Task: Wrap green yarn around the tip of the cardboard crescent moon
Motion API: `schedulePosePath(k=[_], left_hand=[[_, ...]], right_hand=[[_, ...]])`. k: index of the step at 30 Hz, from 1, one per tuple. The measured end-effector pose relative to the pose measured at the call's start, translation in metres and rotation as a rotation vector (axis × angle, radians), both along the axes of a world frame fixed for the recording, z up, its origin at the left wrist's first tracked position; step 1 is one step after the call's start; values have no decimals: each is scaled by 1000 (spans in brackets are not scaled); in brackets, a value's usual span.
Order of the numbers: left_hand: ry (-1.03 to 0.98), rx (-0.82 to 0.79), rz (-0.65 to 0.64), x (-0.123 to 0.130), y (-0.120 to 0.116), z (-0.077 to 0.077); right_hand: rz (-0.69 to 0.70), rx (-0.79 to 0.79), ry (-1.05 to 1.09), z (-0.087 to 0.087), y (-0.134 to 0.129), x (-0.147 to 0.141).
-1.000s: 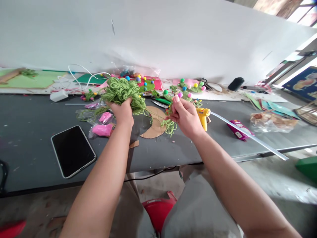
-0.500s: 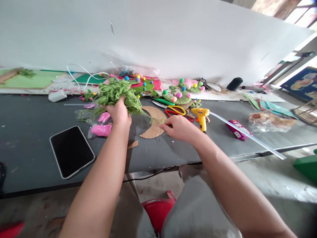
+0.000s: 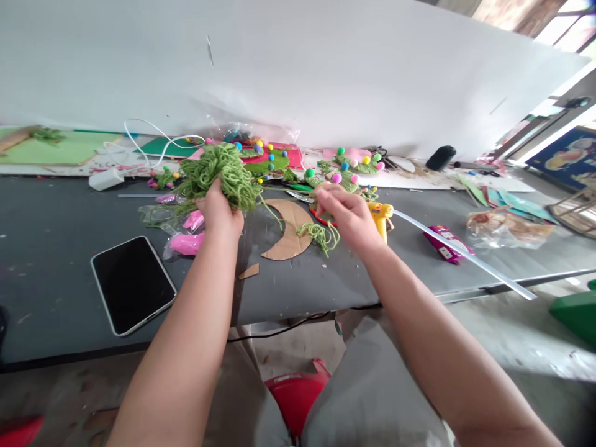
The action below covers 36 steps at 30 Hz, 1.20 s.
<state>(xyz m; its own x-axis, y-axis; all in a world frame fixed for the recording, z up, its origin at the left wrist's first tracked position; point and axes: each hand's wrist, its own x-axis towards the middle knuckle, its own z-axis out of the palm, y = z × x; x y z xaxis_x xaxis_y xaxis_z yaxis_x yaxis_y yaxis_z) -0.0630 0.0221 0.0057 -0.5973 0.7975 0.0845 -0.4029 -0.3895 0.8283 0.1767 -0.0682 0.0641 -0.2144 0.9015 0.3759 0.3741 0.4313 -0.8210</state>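
A loose bundle of green yarn [image 3: 212, 171] is gripped in my left hand [image 3: 218, 211], raised above the table's back left part. One strand trails from it toward a crescent-shaped cardboard piece [image 3: 291, 233] lying flat. A small tangle of yarn [image 3: 321, 237] rests over the crescent's right edge. My right hand [image 3: 347, 214] is closed, its fingers curled together over the scissors [image 3: 319, 217], whose red handle shows partly beneath it. What those fingers hold, if anything, is hidden. Just beyond that hand stands a yellow glue gun [image 3: 382, 217] with a long glue stick [image 3: 465, 254] in its back.
A tablet [image 3: 133, 285] lies at left, near pink packets [image 3: 186, 243]. Pom-pom-decorated green pieces [image 3: 347, 180] line the back. A purple packet [image 3: 447, 244] and a clear plastic bag [image 3: 510, 228] lie at right. A cardboard scrap [image 3: 250, 271] sits near the front.
My right hand has moved up and right from the crescent to over the scissors. The yarn tangle now shows on the crescent's edge. My left hand has shifted slightly left with the bundle.
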Motion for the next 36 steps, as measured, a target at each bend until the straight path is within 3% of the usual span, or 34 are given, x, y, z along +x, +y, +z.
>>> schedulePosePath(k=[3, 6, 13, 15, 20, 26, 30, 32, 34, 36], left_hand=[[-184, 2, 33, 7, -2, 2], [-244, -8, 29, 16, -7, 7], [-221, 30, -6, 34, -21, 9], [-239, 66, 3, 34, -21, 8], [-259, 83, 5, 27, -15, 10], [-354, 4, 48, 23, -10, 15], [-388, -35, 27, 21, -11, 15], [-382, -33, 38, 19, -10, 14], [-378, -17, 59, 18, -9, 12], [-370, -16, 76, 18, -7, 10]], right_hand=[[32, 24, 301, 2, -1, -7], [27, -63, 298, 1, -1, -9], [-181, -117, -429, -10, 5, -24], [-170, -145, -544, -9, 3, -27], [314, -372, -555, -4, -5, -13], [592, -484, -477, 20, -20, 5], [897, -680, -523, 42, -41, 5], [966, -731, -499, 45, -47, 4], [825, -635, -361, 38, -44, 2], [477, -437, -112, 23, -32, -2]])
